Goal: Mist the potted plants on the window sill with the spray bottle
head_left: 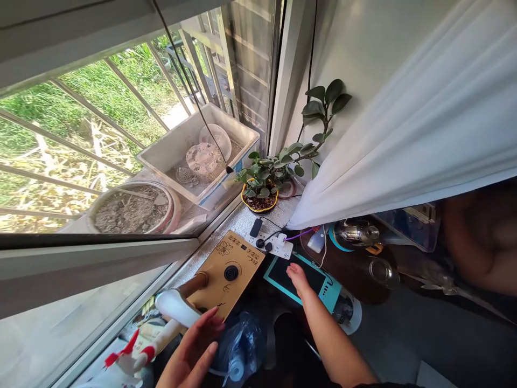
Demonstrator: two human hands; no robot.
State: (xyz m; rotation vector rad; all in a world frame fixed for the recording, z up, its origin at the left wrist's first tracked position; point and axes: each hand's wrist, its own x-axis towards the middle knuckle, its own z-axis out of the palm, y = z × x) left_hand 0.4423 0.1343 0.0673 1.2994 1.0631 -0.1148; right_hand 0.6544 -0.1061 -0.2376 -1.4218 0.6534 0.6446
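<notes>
My left hand (pixel 196 345) is raised at the bottom, fingers apart and nothing in them. Beyond its fingertips lies a gold-brown box-like panel (pixel 246 288) with a round black knob and printed drawings. A white rounded object (pixel 177 306) sits just left of that hand. My right hand (pixel 298 276), holding nothing, has its fingers stretched out over a turquoise-framed tablet-like board (pixel 278 288) with a dark face. Whether the fingers touch the board I cannot tell. Above it lies a white power strip (pixel 286 249) with black plugs and a purple cable.
A potted plant (pixel 260 202) stands in the window corner beside a white curtain (pixel 388 124). Clear blue plastic (pixel 242 345) is below the panel. A metal kettle (pixel 357 233) stands at right on a dark surface. Red-and-white spray bottles (pixel 129 358) are lower left.
</notes>
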